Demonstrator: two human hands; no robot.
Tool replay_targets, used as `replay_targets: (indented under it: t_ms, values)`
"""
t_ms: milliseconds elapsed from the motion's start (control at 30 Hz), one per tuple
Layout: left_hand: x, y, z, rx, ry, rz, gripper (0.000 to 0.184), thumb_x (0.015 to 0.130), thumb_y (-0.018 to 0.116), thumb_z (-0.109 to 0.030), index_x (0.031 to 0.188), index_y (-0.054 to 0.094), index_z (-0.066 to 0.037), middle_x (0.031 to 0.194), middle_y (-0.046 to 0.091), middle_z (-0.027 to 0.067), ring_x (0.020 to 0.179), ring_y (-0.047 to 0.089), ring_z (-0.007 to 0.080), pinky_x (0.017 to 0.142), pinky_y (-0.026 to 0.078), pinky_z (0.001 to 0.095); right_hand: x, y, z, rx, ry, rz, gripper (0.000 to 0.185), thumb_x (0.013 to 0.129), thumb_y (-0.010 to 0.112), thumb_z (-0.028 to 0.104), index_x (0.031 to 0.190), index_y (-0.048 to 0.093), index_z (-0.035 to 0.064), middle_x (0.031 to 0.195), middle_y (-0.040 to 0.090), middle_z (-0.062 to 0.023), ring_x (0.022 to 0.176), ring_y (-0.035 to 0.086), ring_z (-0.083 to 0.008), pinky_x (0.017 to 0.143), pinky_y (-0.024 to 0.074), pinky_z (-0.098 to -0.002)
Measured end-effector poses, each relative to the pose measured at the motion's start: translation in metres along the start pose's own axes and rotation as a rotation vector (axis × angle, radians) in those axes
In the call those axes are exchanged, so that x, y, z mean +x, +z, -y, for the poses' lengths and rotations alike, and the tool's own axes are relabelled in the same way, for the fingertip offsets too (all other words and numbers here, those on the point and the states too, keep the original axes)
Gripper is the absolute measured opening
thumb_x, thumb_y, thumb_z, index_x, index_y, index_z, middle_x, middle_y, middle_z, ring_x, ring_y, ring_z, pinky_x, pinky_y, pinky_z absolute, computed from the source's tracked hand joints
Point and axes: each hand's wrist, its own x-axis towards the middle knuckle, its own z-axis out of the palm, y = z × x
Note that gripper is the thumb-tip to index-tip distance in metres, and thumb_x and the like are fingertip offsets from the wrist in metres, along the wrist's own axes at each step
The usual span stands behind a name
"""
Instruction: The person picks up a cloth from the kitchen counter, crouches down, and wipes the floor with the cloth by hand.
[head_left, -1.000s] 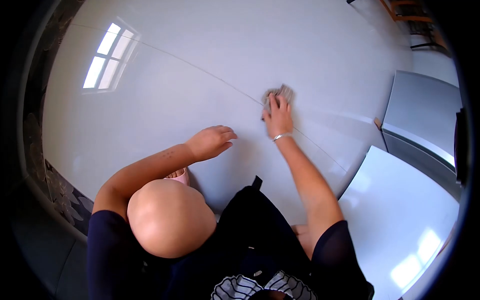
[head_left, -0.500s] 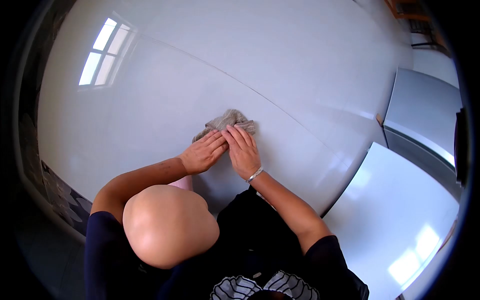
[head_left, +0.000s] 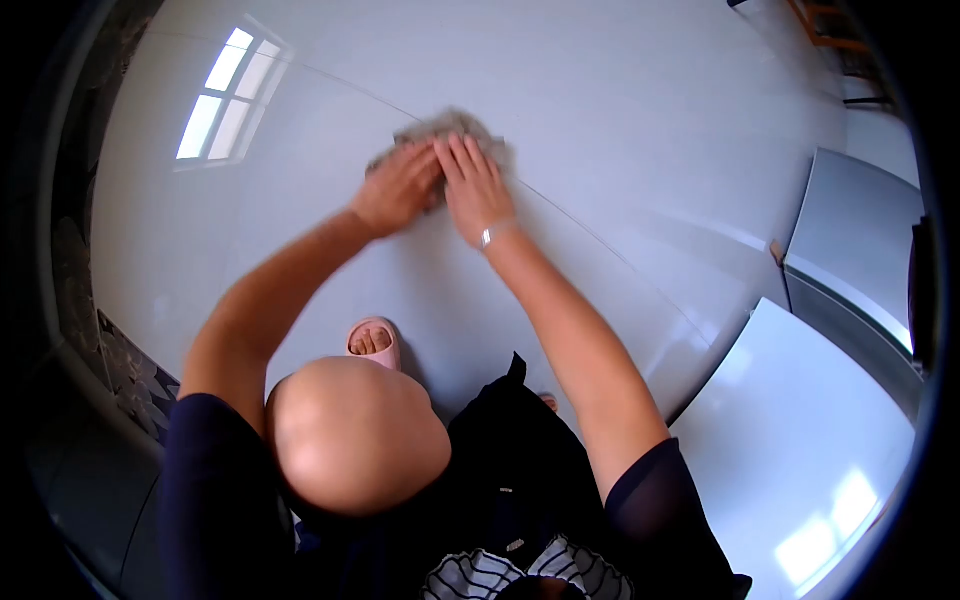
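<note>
A grey-brown cloth (head_left: pixel 455 124), blurred at its edges, lies bunched on the glossy white tiled floor (head_left: pixel 620 130). Both hands press on it from above, side by side. My left hand (head_left: pixel 400 187) is flat on its left part, fingers extended toward the upper right. My right hand (head_left: pixel 474 188), with a silver bracelet at the wrist, rests on the right part with its fingers stretched forward. The fingertips of the two hands meet or nearly meet. A thin floor joint runs diagonally past the cloth.
A bent knee (head_left: pixel 360 435) and a foot in a pink slipper (head_left: pixel 374 342) are below my hands. On the right stand a white glossy surface (head_left: pixel 800 420) and a grey cabinet-like piece (head_left: pixel 860 235). Wooden furniture (head_left: pixel 830 25) shows at the upper right, a dark patterned border (head_left: pixel 75 260) at left.
Half a second ago both hands were on the cloth nearer my body; they have pushed it forward. Earlier, only my right hand was on the cloth, farther right, and my left hand was off it.
</note>
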Motion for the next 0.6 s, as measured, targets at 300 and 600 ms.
replay_targets:
  t_ms: [300,600]
  values:
    - [-0.021,0.026,-0.050,-0.180,0.226,0.032,0.073,0.085,0.065,-0.038,0.145,0.043,-0.002,0.151,0.039,0.0127,0.145,0.029,0.0270,0.120,0.022,0.0460,-0.088,0.007,-0.025,-0.040,-0.012,0.046,0.054,0.097,0.039,0.009,0.151,0.037,0.0118,0.152,0.041,-0.0127,0.145,0.031,-0.0286,0.118,0.0230,-0.0461]
    - [0.049,0.007,-0.024,-0.040,0.118,0.023,0.069,0.089,0.060,-0.030,0.145,0.037,0.004,0.156,0.030,0.0174,0.148,0.022,0.0308,0.122,0.013,0.0485,-0.015,0.008,-0.053,-0.168,0.119,-0.007,0.067,0.093,0.053,0.012,0.154,0.026,0.0110,0.161,0.024,-0.0121,0.149,0.020,-0.0292,0.121,0.0180,-0.0445]
